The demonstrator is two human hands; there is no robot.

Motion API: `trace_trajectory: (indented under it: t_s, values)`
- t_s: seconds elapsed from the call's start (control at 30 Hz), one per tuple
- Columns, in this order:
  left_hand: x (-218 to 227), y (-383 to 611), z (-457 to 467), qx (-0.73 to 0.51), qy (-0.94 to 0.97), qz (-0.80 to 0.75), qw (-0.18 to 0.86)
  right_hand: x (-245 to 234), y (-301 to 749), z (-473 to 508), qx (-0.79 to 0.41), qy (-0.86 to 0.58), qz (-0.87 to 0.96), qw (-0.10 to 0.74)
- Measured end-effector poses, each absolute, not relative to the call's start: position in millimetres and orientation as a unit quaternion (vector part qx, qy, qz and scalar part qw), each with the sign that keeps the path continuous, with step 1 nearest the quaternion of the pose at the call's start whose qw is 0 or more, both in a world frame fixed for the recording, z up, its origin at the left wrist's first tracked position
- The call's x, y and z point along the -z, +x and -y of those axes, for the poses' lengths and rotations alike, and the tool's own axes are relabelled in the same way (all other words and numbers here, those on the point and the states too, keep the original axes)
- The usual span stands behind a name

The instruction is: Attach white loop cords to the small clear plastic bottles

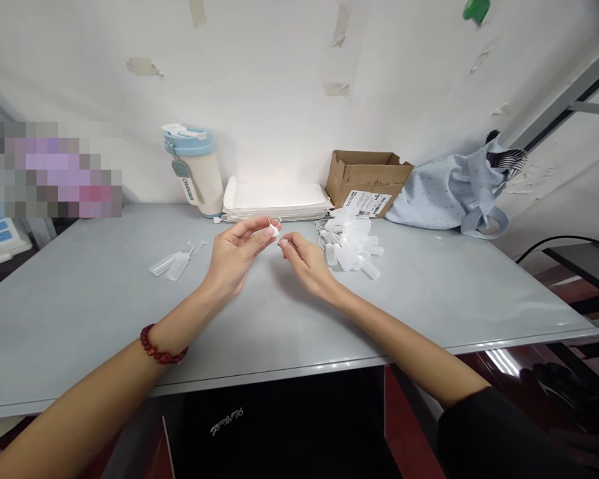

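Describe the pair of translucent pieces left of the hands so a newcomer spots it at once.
On the grey table, look nearer than the blue-topped bottle, left of the person's left hand. There lie two slim translucent pieces, a lone pair, unlike the big heap before the cardboard box.

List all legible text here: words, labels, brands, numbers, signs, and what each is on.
Nothing reads with certainty.
Tumbler: dark brand word running down the side, too blurred to quote.
Cardboard box: handwriting, illegible.
White label on the box: print too small to read.
Black surface below the table edge: white script, too unclear to quote.
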State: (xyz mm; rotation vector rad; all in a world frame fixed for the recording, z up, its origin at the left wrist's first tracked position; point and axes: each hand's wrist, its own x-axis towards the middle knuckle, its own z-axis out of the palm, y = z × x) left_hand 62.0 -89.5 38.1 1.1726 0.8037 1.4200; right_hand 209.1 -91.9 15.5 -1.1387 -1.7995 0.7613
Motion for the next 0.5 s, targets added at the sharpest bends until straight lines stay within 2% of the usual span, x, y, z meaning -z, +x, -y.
trace_trajectory:
  t_s: [0.23, 0.5]
  values:
    - [-35.7, 69.5, 95.4, -0.606, 0.551, -0.378, 0.431, -13.9, 207.1, 94.4, -0.297, -0.441, 0.740, 0.412]
    - [-28.4, 70.9, 93.9, -0.591, 0.541, -0.391, 0.453, -16.7, 205.6, 97.1, -0.300, -0.440, 0.725, 0.437]
